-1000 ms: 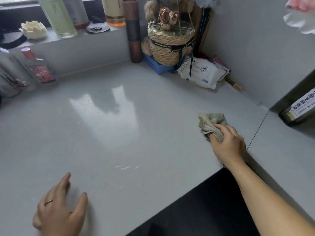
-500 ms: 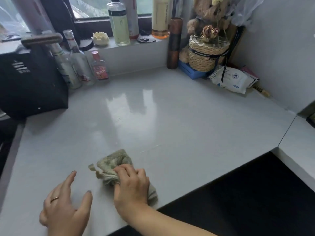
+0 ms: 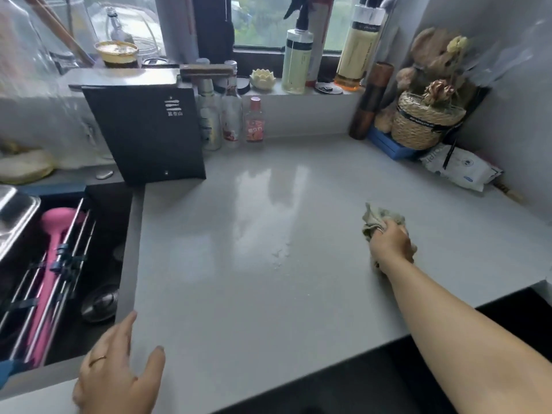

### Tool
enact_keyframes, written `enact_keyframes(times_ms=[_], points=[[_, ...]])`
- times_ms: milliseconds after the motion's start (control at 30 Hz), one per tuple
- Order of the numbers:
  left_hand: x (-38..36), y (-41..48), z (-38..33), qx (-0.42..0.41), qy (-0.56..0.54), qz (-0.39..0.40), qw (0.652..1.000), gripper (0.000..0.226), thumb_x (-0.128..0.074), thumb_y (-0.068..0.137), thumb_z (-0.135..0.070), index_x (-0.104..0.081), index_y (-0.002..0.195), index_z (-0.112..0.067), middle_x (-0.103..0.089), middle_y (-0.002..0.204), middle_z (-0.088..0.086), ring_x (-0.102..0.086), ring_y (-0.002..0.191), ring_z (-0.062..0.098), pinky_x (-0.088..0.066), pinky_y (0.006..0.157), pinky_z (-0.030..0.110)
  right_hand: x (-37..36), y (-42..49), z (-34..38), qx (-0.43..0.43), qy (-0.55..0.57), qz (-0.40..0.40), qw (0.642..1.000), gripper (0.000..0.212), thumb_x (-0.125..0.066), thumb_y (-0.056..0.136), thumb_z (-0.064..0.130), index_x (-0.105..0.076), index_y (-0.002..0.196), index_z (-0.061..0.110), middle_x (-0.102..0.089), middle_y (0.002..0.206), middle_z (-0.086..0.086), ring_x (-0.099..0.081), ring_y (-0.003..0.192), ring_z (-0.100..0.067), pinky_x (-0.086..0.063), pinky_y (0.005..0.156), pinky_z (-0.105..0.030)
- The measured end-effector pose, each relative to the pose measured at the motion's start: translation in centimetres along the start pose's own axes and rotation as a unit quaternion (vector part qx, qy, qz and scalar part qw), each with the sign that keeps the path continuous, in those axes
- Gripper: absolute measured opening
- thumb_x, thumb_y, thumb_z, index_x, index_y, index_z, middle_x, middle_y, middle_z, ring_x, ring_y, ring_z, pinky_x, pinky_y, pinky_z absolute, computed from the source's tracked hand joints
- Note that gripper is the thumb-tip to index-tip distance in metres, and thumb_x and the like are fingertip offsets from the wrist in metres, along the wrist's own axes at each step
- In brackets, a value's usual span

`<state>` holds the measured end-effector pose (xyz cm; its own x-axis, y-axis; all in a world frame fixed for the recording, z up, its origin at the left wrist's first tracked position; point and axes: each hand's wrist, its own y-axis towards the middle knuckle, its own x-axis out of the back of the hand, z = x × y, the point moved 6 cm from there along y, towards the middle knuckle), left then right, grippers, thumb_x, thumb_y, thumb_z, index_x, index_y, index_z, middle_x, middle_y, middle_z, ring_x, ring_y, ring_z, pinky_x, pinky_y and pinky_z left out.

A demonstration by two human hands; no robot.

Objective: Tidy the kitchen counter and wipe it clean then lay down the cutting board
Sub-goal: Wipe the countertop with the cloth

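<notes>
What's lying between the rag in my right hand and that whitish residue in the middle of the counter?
Nothing visible. Bare counter runs from the rag under the right hand left to the whitish residue.

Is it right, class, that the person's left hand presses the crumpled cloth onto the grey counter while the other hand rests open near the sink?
Not quite. The head view shows the right hand pressing the crumpled cloth onto the grey counter; the left hand is the one resting open near the sink.
</notes>
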<state>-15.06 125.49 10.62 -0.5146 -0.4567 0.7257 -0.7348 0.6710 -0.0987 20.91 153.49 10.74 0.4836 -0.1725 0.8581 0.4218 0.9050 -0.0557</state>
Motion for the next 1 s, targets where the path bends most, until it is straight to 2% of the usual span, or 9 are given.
enact_keyframes(times_ms=[200, 367, 500, 600, 700, 800, 900, 967, 1000], points=[[-1.0, 1.4, 0.4, -0.017, 0.024, 0.038, 0.999, 0.075, -0.043, 0.060, -0.039, -0.039, 0.133, -0.025, -0.038, 0.143, 0.012, -0.027, 0.132, 0.036, -0.021, 0.107, 0.053, -8.6, -12.7, 10.1, 0.184, -0.008, 0.090, 0.979, 0.042, -0.043, 0.089, 0.019, -0.046, 0.130, 0.027, -0.042, 0.143, -0.002, -0.044, 0.121, -0.033, -0.034, 0.099, -0.038], [-0.8, 1.6, 0.8, -0.009, 0.010, 0.035, 0.999, 0.063, -0.052, 0.074, -0.035, -0.037, 0.134, -0.024, -0.037, 0.143, 0.011, -0.032, 0.129, 0.033, -0.023, 0.107, 0.052, -10.8, -18.3, 14.2, 0.229, 0.073, 0.199, 0.950, 0.032, -0.042, 0.088, 0.015, -0.056, 0.117, 0.018, -0.054, 0.128, -0.008, -0.048, 0.115, -0.033, -0.038, 0.096, -0.038], [0.5, 1.7, 2.2, -0.004, 0.014, 0.030, 0.999, 0.063, -0.051, 0.075, -0.036, -0.034, 0.135, -0.026, -0.037, 0.144, 0.007, -0.036, 0.130, 0.031, -0.021, 0.108, 0.051, -5.5, -16.6, 12.2, 0.201, 0.175, 0.137, 0.954, 0.026, -0.046, 0.086, 0.006, -0.063, 0.105, 0.008, -0.063, 0.112, -0.018, -0.056, 0.106, -0.033, -0.042, 0.088, -0.032], [1.4, 1.5, 3.4, 0.002, 0.030, 0.023, 0.999, 0.070, -0.045, 0.066, -0.038, -0.037, 0.134, -0.027, -0.041, 0.143, 0.006, -0.037, 0.131, 0.031, -0.019, 0.108, 0.049, -1.3, -15.0, 6.9, 0.187, 0.128, 0.065, 0.972, 0.032, -0.049, 0.086, 0.003, -0.061, 0.115, 0.007, -0.060, 0.119, -0.019, -0.053, 0.113, -0.034, -0.039, 0.096, -0.034], [1.9, 1.2, 4.2, 0.007, 0.016, 0.012, 1.000, 0.072, -0.044, 0.060, -0.034, -0.042, 0.132, -0.024, -0.045, 0.141, 0.009, -0.036, 0.133, 0.031, -0.018, 0.108, 0.048, -0.9, -15.9, 2.0, 0.141, 0.024, 0.063, 0.988, 0.036, -0.047, 0.089, 0.008, -0.053, 0.125, 0.008, -0.051, 0.130, -0.019, -0.046, 0.119, -0.036, -0.034, 0.103, -0.044], [2.0, 1.2, 4.4, -0.006, 0.014, 0.012, 1.000, 0.070, -0.044, 0.061, -0.033, -0.045, 0.130, -0.021, -0.048, 0.139, 0.009, -0.034, 0.135, 0.026, -0.017, 0.108, 0.045, -2.7, -19.0, 1.8, 0.110, 0.012, 0.049, 0.993, 0.040, -0.049, 0.089, 0.013, -0.049, 0.129, 0.012, -0.044, 0.137, -0.013, -0.042, 0.121, -0.033, -0.027, 0.104, -0.040], [1.9, 1.2, 4.4, -0.026, 0.028, 0.012, 0.999, 0.068, -0.042, 0.062, -0.037, -0.047, 0.128, -0.021, -0.051, 0.136, 0.007, -0.035, 0.135, 0.023, -0.017, 0.106, 0.042, -6.2, -23.6, 5.2, 0.156, -0.010, 0.081, 0.984, 0.040, -0.049, 0.089, 0.016, -0.047, 0.129, 0.018, -0.041, 0.138, -0.005, -0.043, 0.121, -0.026, -0.023, 0.099, -0.030], [2.0, 1.1, 4.4, -0.040, 0.025, 0.013, 0.999, 0.075, -0.033, 0.060, -0.049, -0.048, 0.128, -0.021, -0.052, 0.135, 0.006, -0.036, 0.134, 0.023, -0.018, 0.104, 0.041, -8.2, -27.5, 8.8, 0.221, -0.036, 0.070, 0.972, 0.037, -0.055, 0.082, 0.011, -0.058, 0.118, 0.015, -0.054, 0.128, -0.006, -0.057, 0.111, -0.027, -0.037, 0.094, -0.028], [2.1, 1.2, 4.4, -0.045, 0.016, 0.016, 0.999, 0.081, -0.029, 0.056, -0.052, -0.049, 0.128, -0.020, -0.052, 0.135, 0.006, -0.037, 0.134, 0.024, -0.019, 0.104, 0.041, -8.9, -29.3, 10.7, 0.258, -0.030, 0.049, 0.964, 0.035, -0.065, 0.069, 0.012, -0.067, 0.104, 0.012, -0.065, 0.114, -0.007, -0.067, 0.095, -0.028, -0.047, 0.083, -0.028]])
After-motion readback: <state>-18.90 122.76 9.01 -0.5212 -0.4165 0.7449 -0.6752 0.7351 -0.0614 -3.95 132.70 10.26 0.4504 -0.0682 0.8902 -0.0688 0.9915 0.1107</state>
